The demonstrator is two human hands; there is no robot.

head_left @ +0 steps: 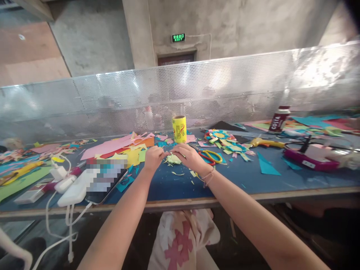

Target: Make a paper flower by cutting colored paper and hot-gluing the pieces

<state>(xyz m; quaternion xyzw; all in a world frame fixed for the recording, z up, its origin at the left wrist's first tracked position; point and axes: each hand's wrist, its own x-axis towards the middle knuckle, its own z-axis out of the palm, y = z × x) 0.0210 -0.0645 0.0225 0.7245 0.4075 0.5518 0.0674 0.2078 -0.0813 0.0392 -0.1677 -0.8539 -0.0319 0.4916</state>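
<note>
Pinching a pale green scrap (173, 159) with both hands here, so I'm reading this as the folding or creasing bit of some paper craft. The left hand (153, 157) is curling in from the left with its grip closed on the scrap's left edge. The right hand (189, 157) is doing the same on the right edge, fingertips nearly meeting over the top. The scrap is sitting low over the blue bench (253, 180), front middle. I can't tell if it's touching the surface or lifted a hair.

My guess is the next move is calling for small, steady fingertip work with both grips holding firm. The scrap is looking flimsy, and little offcuts (177, 173) are lying all round it.

Scissors (210, 155) are lying just right of the right hand. A yellow tape roll (179, 128) is standing upright behind the hands, and a paper flower (222, 138) is lying further back right. Coloured sheets (109, 146) are piling up back left. A phone (108, 180) and power bank (74, 191) are lying front left with white cables hanging off.

Containers: the only clear one is the bottle (279, 119) back right, standing upright with its white cap on, so nothing inside is showing. Something magenta (309, 159) is sitting far right, maybe a tray, but it's too blurry to tell whether it's holding anything.
</note>
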